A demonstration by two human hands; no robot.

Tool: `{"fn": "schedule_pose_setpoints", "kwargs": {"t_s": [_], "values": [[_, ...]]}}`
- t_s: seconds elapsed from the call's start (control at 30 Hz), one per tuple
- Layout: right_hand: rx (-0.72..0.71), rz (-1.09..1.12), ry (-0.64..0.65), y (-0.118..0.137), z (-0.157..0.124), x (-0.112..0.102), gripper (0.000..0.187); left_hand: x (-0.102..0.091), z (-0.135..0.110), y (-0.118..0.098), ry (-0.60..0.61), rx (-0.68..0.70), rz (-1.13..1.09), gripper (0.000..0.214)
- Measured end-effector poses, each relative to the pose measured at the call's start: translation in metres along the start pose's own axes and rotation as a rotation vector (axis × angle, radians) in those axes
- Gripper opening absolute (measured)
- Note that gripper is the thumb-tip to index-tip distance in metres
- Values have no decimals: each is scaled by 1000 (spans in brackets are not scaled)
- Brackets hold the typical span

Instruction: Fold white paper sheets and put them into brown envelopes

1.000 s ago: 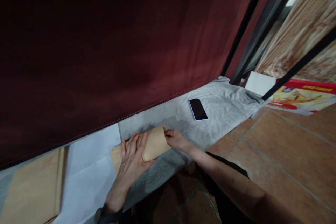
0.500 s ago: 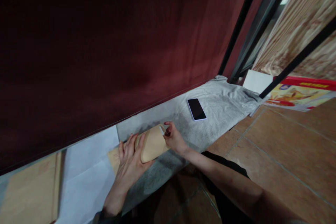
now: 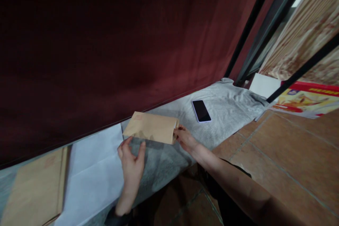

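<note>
My right hand [image 3: 185,138] pinches the right end of a brown paper envelope [image 3: 150,127] and holds it lifted and nearly level above the grey cloth [image 3: 227,107]. Just below the envelope's left end, my left hand [image 3: 131,162] hovers with its fingers apart and nothing in it. A white sheet of paper [image 3: 92,169] lies directly left of that hand.
A black phone [image 3: 201,110] lies face up on the grey cloth, right of the envelope. A stack of brown envelopes [image 3: 31,190] sits at the far left. A dark red curtain [image 3: 119,42] hangs behind. Tiled floor [image 3: 291,155] and a printed red-and-yellow box [image 3: 304,100] lie to the right.
The envelope was bent and pressed down under my left hand; now it is flat and raised by my right hand. My left hand has let go and drawn back.
</note>
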State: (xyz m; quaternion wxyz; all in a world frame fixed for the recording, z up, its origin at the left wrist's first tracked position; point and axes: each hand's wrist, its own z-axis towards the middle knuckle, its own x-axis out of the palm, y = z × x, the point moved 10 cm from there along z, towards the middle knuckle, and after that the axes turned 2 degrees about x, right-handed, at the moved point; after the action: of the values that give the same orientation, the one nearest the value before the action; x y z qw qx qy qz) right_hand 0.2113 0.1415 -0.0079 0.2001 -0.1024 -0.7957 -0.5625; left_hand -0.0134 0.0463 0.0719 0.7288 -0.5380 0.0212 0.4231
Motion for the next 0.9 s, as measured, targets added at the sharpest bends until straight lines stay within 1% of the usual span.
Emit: {"fn": "schedule_pose_setpoints", "kwargs": {"t_s": [0.03, 0.1, 0.17, 0.2, 0.23, 0.3, 0.37, 0.43, 0.5, 0.6, 0.7, 0.83, 0.9], "values": [[-2, 12, -21, -1, -1, 0, 21, 8, -4, 13, 30, -153, -146, 59], [-10, 28, -60, -5, -4, 2, 20, 39, -21, 29, 180, -461, -470, 56], [-4, 14, -78, -11, -7, 6, 22, 74, -45, 27, 363, -701, -742, 53], [-4, 8, -81, -14, -9, 8, 24, 85, -54, 22, 416, -773, -828, 52], [-4, 1, -75, -16, -10, 10, 26, 93, -61, 18, 439, -817, -885, 50], [7, -24, -50, -21, -12, 15, 29, 100, -68, 14, 418, -863, -943, 46], [33, -53, -17, -25, -14, 18, 29, 103, -70, 14, 379, -897, -969, 42], [53, -49, 11, -25, -15, 19, 28, 106, -70, 13, 388, -914, -976, 38], [50, -19, 40, -20, -15, 18, 27, 107, -67, 11, 427, -896, -961, 35], [53, 16, 54, -8, -13, 13, 25, 103, -62, 8, 464, -853, -916, 33], [101, -7, 71, 0, -10, 5, 26, 99, -60, 13, 480, -837, -859, 35], [162, -126, 105, 0, -9, -6, 30, 93, -58, 21, 530, -794, -763, 38], [171, -150, 99, -2, -10, -12, 32, 90, -56, 25, 527, -775, -738, 38]]}}
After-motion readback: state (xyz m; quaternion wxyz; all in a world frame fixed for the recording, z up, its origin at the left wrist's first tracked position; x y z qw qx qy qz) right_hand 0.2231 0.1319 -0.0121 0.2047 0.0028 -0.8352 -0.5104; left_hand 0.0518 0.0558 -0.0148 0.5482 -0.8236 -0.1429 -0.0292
